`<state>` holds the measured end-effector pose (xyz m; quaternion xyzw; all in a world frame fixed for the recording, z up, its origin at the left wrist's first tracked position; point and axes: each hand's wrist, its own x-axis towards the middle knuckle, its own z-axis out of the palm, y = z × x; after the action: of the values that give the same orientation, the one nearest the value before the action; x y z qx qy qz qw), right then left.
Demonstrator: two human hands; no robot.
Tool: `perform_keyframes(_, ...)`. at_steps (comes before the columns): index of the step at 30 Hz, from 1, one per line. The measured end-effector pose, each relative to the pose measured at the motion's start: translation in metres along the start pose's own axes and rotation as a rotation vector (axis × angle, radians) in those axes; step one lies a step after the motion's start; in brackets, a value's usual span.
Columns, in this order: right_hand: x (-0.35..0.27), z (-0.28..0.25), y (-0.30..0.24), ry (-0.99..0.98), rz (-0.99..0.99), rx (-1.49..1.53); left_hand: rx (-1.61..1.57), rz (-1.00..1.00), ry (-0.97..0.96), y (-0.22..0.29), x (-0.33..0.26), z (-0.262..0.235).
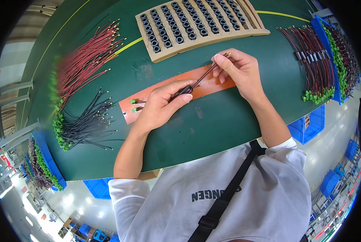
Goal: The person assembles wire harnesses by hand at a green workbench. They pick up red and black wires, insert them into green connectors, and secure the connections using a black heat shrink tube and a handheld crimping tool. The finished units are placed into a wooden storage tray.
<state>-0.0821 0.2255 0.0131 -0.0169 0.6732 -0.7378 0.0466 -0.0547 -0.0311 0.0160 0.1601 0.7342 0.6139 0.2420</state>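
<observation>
Green surface [229,121], curved by the lens, and both bare hands are over an orange strip [212,86] lying across its middle. The left hand [160,105] has its fingers closed on a small black ring [185,89], thumb underneath, forefinger on top, right above the strip. Running through that ring is a thin red-and-black wire pair [206,74], stretched up and to the right, where the right hand [239,70] pinches it near the tip, fingers narrow, the bare metal ends poking out just past the fingertips. At the strip's left end, the wires' small green plugs [133,105] rest on the orange. Beyond the hands sits a cardboard tray [148,34] with rows of black rings [188,22] standing in its slots. To the left, a fan of red wires [87,56] spreads over the green, and just below it a bunch of black wires [87,121], both ending in green plugs along the outer edge. Far right, another bundle of red and black wires [313,60] lies beside a blue bin [323,38], well apart from the hands. A second blue bin [47,155] sits at the near left edge, packed with more wired plugs. Pale sleeves and a dark strap fill the bottom of the view.
</observation>
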Motion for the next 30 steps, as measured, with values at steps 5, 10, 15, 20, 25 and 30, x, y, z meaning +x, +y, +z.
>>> perform_keyframes(5, -0.001, -0.004, 0.001, -0.017, 0.023, -0.024, -0.001, 0.032, 0.007, 0.002, 0.001, 0.0)
perform_keyframes(10, -0.002, -0.004, 0.003, -0.038, 0.034, -0.008, -0.027, 0.006, 0.065, -0.003, -0.002, 0.006)
perform_keyframes(15, -0.005, 0.001, 0.002, -0.065, 0.06, -0.007, 0.004, 0.037, 0.124, 0.0, -0.002, 0.008)
perform_keyframes(20, -0.006, 0.001, 0.005, -0.073, 0.1, 0.009, 0.034, 0.054, 0.157, 0.0, -0.003, 0.009)
perform_keyframes(25, -0.007, 0.002, 0.001, -0.097, 0.078, 0.047, 0.01, 0.088, 0.171, -0.001, -0.001, 0.007)
perform_keyframes(30, -0.007, 0.004, 0.002, -0.109, 0.039, 0.101, -0.187, 0.005, 0.157, -0.007, -0.001, 0.001)
